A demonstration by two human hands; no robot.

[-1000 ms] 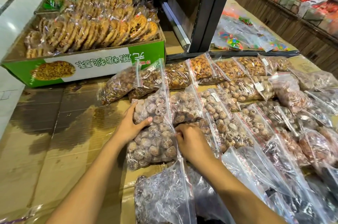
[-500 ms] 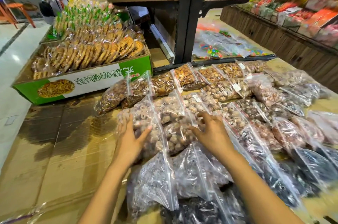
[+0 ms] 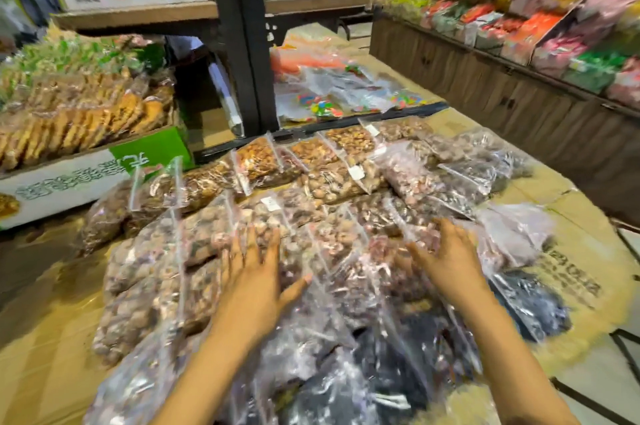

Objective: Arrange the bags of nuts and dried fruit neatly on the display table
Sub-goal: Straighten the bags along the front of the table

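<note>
Several clear zip bags of nuts and dried fruit lie in overlapping rows on the cardboard-covered display table. My left hand lies flat with spread fingers on the bags in the middle row. My right hand rests with straight fingers on a bag of pinkish-brown pieces further right. Neither hand grips anything. Bags of dark dried fruit lie nearest me and at the right. The picture is motion-blurred.
A green and white carton of packed biscuits stands at the left. A black shelf post rises behind the bags, with candy bags beyond. A wooden counter with colourful packets runs along the right.
The view has tilted up and swung right. Both hands have slid to the right across the bags, from the round pale nuts to the middle and right bags, fingers now flat.
</note>
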